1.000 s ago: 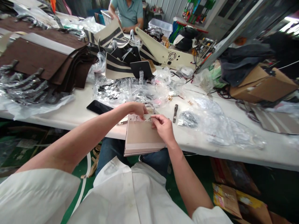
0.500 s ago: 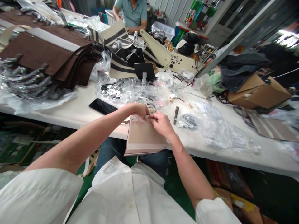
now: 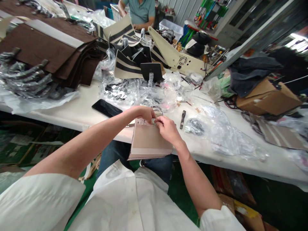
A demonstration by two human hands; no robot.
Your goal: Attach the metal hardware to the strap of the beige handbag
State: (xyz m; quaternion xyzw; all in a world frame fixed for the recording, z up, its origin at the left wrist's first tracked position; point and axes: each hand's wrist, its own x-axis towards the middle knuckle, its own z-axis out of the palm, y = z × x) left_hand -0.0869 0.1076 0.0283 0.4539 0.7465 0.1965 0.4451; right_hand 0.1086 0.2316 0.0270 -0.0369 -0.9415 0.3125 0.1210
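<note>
A flat beige panel point(image 3: 151, 138) with a darker edge lies at the table's front, its near end reaching past the edge above my lap. At its far end my left hand point(image 3: 147, 113) is closed, fingers bent down against the panel. Close beside it, my right hand point(image 3: 166, 126) pinches at the same spot with thumb and forefinger. Whatever small piece sits between the fingertips is too small to make out. Just beyond the hands shows a plastic-wrapped handle point(image 3: 157, 110). A dark metal tool point(image 3: 183, 119) lies right of my right hand.
Left of my hands lies a black phone point(image 3: 107, 108). Plastic-wrapped brown panels point(image 3: 53, 48) are stacked at the left. Clear plastic bags point(image 3: 223, 138) spread rightward. Striped pieces point(image 3: 127, 65) and a cream machine part point(image 3: 178, 59) stand behind. Across the table sits a person point(image 3: 141, 14).
Both hands stay at the panel's far end, with the fingertips shifted only slightly. The whole view has moved a little as the head turned.
</note>
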